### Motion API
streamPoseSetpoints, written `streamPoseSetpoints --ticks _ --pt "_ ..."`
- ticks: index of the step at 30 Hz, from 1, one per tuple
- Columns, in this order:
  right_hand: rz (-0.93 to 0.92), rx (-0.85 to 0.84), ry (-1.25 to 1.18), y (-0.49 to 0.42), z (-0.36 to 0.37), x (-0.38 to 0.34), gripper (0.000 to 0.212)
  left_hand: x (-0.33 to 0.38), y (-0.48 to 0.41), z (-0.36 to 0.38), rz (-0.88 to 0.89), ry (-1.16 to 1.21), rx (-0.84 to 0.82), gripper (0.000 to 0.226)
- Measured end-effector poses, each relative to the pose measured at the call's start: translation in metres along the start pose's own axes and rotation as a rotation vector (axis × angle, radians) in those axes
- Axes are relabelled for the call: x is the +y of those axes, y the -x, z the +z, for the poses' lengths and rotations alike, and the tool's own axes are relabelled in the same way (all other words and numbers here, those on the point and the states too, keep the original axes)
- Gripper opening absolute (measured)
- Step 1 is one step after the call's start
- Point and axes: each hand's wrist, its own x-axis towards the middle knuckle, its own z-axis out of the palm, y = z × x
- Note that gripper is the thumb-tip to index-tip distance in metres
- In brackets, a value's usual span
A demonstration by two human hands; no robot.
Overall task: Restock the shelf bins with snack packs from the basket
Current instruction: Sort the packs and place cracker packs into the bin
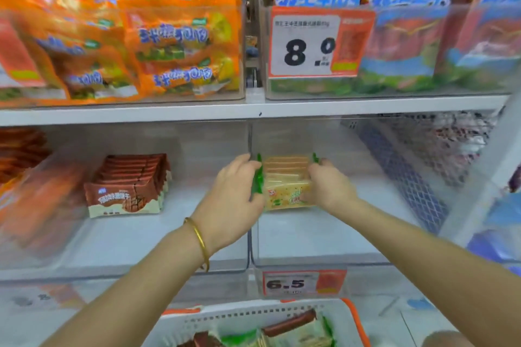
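Note:
A row of green-edged cracker packs stands inside the clear middle bin on the lower shelf. My left hand, with a gold bangle on its wrist, grips the row's left side. On the right side, my right hand holds the same packs. The white basket with an orange rim sits at the bottom edge. It holds more green and brown snack packs.
Brown chocolate wafer packs fill the back of the left bin. Orange snack bags and sausage packs stand in the upper bins behind an 8.0 price tag. A 6.5 tag hangs on the middle bin's front. Mesh panel at the right.

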Motion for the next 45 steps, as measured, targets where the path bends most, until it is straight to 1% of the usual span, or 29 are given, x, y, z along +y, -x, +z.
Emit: streamPoseSetpoints --ticks 5,8,10,15,20,25,28,30,32,34,36,37,38,40,41,42,43,45 --pt "-0.05 0.036 0.061 0.002 0.015 -0.002 0.053 -0.003 0.001 0.003 -0.004 0.045 0.008 0.054" --pt "-0.075 0.053 0.242 0.005 0.017 -0.006 0.061 -0.003 0.002 0.003 -0.019 0.066 0.0 0.056" --pt "-0.08 0.076 0.309 0.004 0.017 -0.009 0.064 -0.001 0.004 0.001 -0.041 0.083 -0.02 0.056" --pt "-0.089 0.057 0.317 0.004 0.012 -0.008 0.072 0.0 0.004 0.0 -0.056 0.081 -0.035 0.056" --pt "-0.054 0.087 0.306 0.005 0.006 -0.006 0.081 -0.002 0.009 -0.001 -0.045 0.064 -0.023 0.055" --pt "-0.07 0.092 0.352 0.006 0.009 -0.013 0.075 -0.004 0.017 0.001 -0.031 0.029 -0.026 0.057" --pt "-0.057 0.111 0.369 0.009 0.003 -0.015 0.077 -0.003 0.022 0.0 -0.02 0.039 -0.034 0.059" --pt "-0.06 0.135 0.349 0.017 -0.007 -0.018 0.07 -0.004 0.032 -0.005 0.01 0.05 -0.002 0.057" --pt "-0.089 0.2 0.257 0.035 -0.02 -0.025 0.051 -0.007 0.051 -0.014 0.047 0.083 0.057 0.056" --pt "-0.166 0.319 0.107 0.064 -0.035 -0.033 0.03 -0.011 0.081 -0.027 0.066 0.144 0.137 0.052" --pt "-0.267 0.384 -0.125 0.101 -0.045 -0.042 0.015 -0.018 0.115 -0.036 0.056 0.19 0.205 0.042" --pt "-0.313 0.362 -0.262 0.119 -0.046 -0.049 0.015 -0.022 0.131 -0.037 0.04 0.199 0.211 0.037" --pt "-0.355 0.301 -0.407 0.136 -0.045 -0.056 0.018 -0.027 0.146 -0.035 0.017 0.198 0.189 0.032" --pt "-0.385 0.07 -0.671 0.161 -0.03 -0.073 0.021 -0.042 0.171 -0.023 -0.038 0.18 0.087 0.031" --pt "-0.381 -0.059 -0.718 0.168 -0.014 -0.081 0.019 -0.051 0.182 -0.012 -0.071 0.149 0.015 0.035" --pt "-0.378 -0.171 -0.704 0.173 0.008 -0.087 0.017 -0.061 0.193 -0.001 -0.102 0.103 -0.06 0.04" --pt "-0.372 -0.261 -0.64 0.175 0.035 -0.092 0.016 -0.074 0.204 0.012 -0.123 0.071 -0.123 0.043" --pt "-0.375 -0.414 -0.457 0.178 0.097 -0.097 0.017 -0.098 0.224 0.032 -0.182 0.057 -0.177 0.043"
